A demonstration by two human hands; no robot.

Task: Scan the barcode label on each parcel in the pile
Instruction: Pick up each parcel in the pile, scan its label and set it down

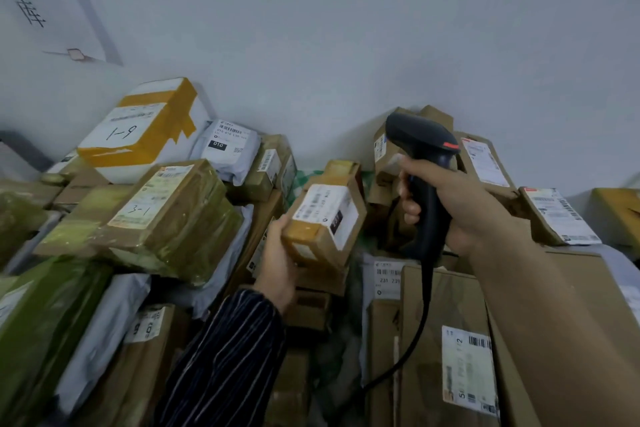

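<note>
Gripped in the left hand [277, 267] is a small brown parcel [325, 218], held tilted above the pile [166, 215] with its white barcode label [327, 206] facing up. Just beside it, a black scanner [427, 184] is clasped by the right hand [460, 204].

Wall [346, 28] ahead of me: plain, pale grey-blue, fills the upper half of my view. Upper left: white paper sheet [45, 3] flat against the wall, black handwritten characters on it, tilted from where I stand. Small tape patch [75, 54] at the sheet's lower edge, touching it. Far left: dark grey surface [20, 149], identity unclear.
</note>
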